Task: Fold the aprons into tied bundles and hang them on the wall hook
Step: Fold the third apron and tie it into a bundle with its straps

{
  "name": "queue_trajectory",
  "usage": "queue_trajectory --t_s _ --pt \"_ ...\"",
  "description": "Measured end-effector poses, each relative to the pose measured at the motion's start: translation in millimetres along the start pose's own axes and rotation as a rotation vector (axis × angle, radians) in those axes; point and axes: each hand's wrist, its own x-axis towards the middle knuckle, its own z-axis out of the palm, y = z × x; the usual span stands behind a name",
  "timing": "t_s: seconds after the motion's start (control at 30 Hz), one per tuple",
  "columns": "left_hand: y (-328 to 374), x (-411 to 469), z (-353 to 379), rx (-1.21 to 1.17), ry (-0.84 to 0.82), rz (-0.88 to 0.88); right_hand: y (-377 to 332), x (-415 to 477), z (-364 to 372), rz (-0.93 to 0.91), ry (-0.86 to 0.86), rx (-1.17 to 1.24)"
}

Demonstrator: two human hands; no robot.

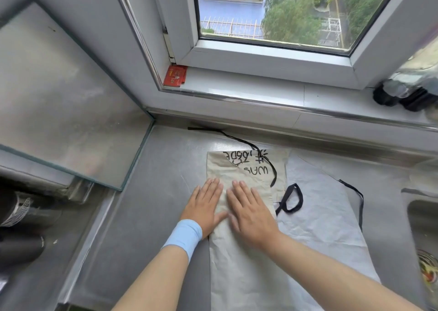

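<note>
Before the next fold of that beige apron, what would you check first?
1. Left hand and right hand flat on the beige apron: ok.
2. Apron lies smooth on the counter: ok.
3. Black tie clear of the fold: not ok, it crosses the printed top end.
4. Black loop free beside the apron: ok.
5. Bundle tied: not ok.
6. Wall hook within reach: cannot tell, not in view.

The beige apron (239, 263) runs off the bottom edge; a fold hides part of its black lettering (256, 170); the right edge cuts the sink (413, 207)
</note>
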Motion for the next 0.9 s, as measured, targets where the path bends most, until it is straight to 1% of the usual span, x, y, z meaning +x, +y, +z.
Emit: queue_trajectory --t_s 0.1,0.17,0.23,0.33,0.37,0.4,0.47,0.57,0.67,0.77,0.8,0.83,0.9 --pt "5.4 -1.0 -1.9 0.057 -0.176 -0.006 8.7 -17.9 10.5 0.039 -0.029 -0.005" --pt "12.7 -1.6 -6.1 0.132 -0.165 -0.024 20.6 -21.9 10.2 0.037 -0.050 -0.018" --pt "21.3 -3.9 -8.0 0.148 -0.118 -0.039 26.2 -21.2 5.8 0.068 -0.055 -0.011" --pt "47.1 -19.7 0.0 0.117 -0.001 0.068 25.9 -29.5 4.4 0.124 -0.043 -0.006" --pt "57.2 -25.9 4.7 0.085 -0.011 0.080 26.1 -36.2 5.2 0.127 -0.032 -0.003" --pt "65.7 -30.8 8.6 0.041 -0.068 0.069 26.5 -44.3 6.0 0.124 -0.026 -0.006" --pt "77.4 -37.3 15.9 -0.020 -0.123 0.001 27.3 -64.1 7.3 0.141 -0.020 -0.013" --pt "76.9 -28.4 16.8 0.050 -0.164 -0.061 25.4 -91.4 8.2 0.229 -0.026 -0.005" --pt "69.9 -14.8 3.7 0.088 -0.208 -0.152 27.6 -102.9 12.6 0.354 -0.092 0.012" --pt "61.5 -7.4 -9.0 0.118 -0.270 -0.296 32.7 -97.0 9.4 0.324 -0.136 0.039" --pt "62.4 -8.8 -14.4 0.135 -0.253 -0.323 34.6 -93.1 6.2 0.298 -0.169 0.040" --pt "65.3 -11.0 -18.9 0.144 -0.199 -0.317 35.4 -87.9 1.6 0.290 -0.205 0.057" --pt "80.8 -22.7 -23.6 0.105 -0.060 -0.232 34.6 -80.7 -8.1 0.290 -0.242 0.076"
